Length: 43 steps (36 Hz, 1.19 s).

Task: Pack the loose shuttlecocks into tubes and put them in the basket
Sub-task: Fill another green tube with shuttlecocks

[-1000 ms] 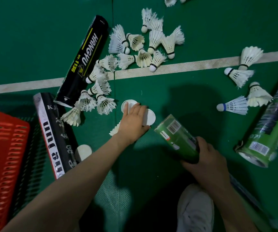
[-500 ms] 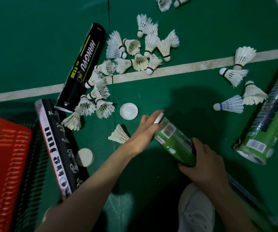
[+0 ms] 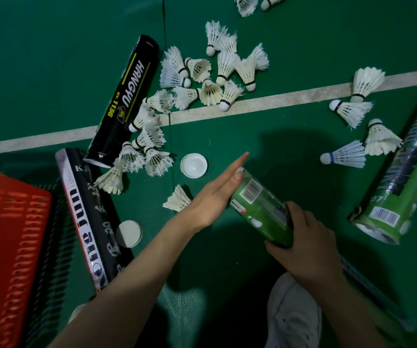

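Pressure: your left hand [image 3: 215,197] lies flat (fingers straight) on the green tube [image 3: 260,209], ahead of your right hand [image 3: 305,244], whose grip wraps its base; push off-axis and it slips.

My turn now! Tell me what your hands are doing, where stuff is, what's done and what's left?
Left hand: flat, pressing the end of the green tube.
Right hand: grips that tube.
On the floor: second green tube, black tubes, caps, many loose shuttlecocks. The basket sits at the left.
Done: no tube shows in the basket.
Left: pack the shuttlecocks, cap the tubes, load the basket.
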{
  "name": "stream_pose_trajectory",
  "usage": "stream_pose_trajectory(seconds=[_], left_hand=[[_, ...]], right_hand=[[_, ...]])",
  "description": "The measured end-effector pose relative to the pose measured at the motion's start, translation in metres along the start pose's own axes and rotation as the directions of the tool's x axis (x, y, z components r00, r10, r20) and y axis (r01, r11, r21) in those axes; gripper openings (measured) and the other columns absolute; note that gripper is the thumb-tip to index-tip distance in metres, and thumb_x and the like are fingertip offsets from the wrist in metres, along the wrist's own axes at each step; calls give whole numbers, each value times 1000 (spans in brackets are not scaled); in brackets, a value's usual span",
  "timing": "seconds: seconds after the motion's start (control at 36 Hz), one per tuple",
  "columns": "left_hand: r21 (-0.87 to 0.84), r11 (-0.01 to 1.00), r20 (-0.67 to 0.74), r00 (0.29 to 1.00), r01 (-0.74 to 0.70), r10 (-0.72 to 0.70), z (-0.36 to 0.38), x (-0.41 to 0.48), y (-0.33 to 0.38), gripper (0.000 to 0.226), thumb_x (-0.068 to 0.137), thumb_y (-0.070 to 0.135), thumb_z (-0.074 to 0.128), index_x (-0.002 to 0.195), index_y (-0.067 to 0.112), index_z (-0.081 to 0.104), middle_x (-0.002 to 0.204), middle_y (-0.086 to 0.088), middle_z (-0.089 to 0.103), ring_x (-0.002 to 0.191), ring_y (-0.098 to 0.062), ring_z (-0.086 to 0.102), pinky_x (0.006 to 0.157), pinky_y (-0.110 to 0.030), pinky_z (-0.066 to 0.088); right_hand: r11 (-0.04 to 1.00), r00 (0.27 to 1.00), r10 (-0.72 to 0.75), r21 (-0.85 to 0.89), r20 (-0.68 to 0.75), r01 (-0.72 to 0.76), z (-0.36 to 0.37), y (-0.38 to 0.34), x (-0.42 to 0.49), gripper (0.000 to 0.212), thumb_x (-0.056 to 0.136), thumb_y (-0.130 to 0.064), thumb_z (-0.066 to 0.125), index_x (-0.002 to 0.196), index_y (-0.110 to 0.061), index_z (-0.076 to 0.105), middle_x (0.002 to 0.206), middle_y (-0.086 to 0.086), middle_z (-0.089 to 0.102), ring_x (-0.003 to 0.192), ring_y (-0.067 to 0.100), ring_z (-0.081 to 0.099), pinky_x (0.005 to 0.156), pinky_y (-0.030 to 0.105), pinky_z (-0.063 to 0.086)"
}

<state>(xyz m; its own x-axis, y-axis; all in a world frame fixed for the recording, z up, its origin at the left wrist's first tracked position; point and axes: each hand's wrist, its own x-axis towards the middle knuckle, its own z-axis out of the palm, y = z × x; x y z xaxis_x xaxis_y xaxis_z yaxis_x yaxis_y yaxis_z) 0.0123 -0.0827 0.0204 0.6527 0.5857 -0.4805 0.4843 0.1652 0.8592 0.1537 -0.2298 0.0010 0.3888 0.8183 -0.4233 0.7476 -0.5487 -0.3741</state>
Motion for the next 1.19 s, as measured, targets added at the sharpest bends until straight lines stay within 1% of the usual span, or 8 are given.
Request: stream_pose_trajectory(seconds=[0.14, 0.28, 0.47, 0.69, 0.81, 0.92, 1.0, 1.19], left_hand=[[-27, 999, -11, 999, -30, 30, 6, -1, 4, 53, 85, 66, 40, 136, 56, 31, 147, 21, 35, 135, 1, 33, 116, -34, 23], [9, 999, 17, 999, -44, 43, 5, 2, 2, 74, 73, 44, 76, 135, 52, 36, 129, 13, 57, 116, -5, 57, 105, -38, 43], [122, 989, -4, 997, -80, 81, 9, 1, 2, 74, 76, 49, 72, 138, 50, 33, 140, 4, 50, 129, -9, 46, 111, -39, 35], [-78, 995, 16, 998, -53, 55, 18, 2, 6, 75, 81, 29, 73, 140, 50, 31, 130, 1, 59, 119, -10, 56, 107, -33, 41], [-101, 994, -10, 999, -40, 39, 19, 7, 7, 68, 82, 28, 71, 138, 46, 38, 121, 11, 62, 110, -4, 60, 94, -23, 48], [-77, 997, -71, 997, -7, 1, 22, 10, 10, 45, 85, 37, 66, 127, 40, 51, 114, 11, 63, 101, -6, 63, 80, -18, 52], [11, 1000, -194, 981, -4, 6, 23, 13, 16, 18, 88, 42, 60, 100, 28, 61, 91, 5, 65, 81, -11, 61, 73, -22, 50], [-143, 986, -199, 973, 85, -113, 5, 3, 22, 20, 94, 28, 51, 75, 21, 51, 71, 1, 54, 62, -13, 53, 60, -26, 41]], right_hand=[[1000, 1000, 8, 8, 3, -8, -4, 0, -2, 90, 70, -48, 73, 144, -18, 32, 126, 10, 52, 114, 33, 52, 96, 42, 37], [999, 999, 17, 44, -43, -15, -1, 2, -4, 90, 61, -55, 55, 140, -16, 40, 117, 11, 57, 106, 36, 56, 89, 44, 40], [998, 996, 19, 60, -92, -14, 1, 3, -6, 83, 59, -51, 58, 133, -17, 48, 109, 10, 61, 99, 35, 60, 85, 45, 42], [996, 997, 57, 75, -48, -54, -5, 2, -3, 82, 68, -45, 70, 140, -22, 38, 122, 7, 55, 113, 32, 52, 94, 42, 35], [995, 997, 66, 74, -29, -63, -7, 2, -1, 83, 72, -45, 70, 143, -23, 32, 128, 6, 51, 118, 30, 49, 98, 41, 33], [995, 998, 60, 77, -1, -59, -9, 1, -2, 83, 73, -48, 69, 143, -26, 30, 128, 5, 52, 116, 29, 50, 96, 39, 35], [999, 999, 30, 28, -22, -29, -12, -4, -6, 85, 73, -51, 67, 144, -29, 26, 129, 3, 51, 116, 29, 50, 94, 37, 35], [968, 986, -140, -222, -95, 117, -47, -25, -14, 83, 77, -45, 63, 146, -30, 19, 134, 1, 44, 121, 26, 41, 100, 40, 28]])
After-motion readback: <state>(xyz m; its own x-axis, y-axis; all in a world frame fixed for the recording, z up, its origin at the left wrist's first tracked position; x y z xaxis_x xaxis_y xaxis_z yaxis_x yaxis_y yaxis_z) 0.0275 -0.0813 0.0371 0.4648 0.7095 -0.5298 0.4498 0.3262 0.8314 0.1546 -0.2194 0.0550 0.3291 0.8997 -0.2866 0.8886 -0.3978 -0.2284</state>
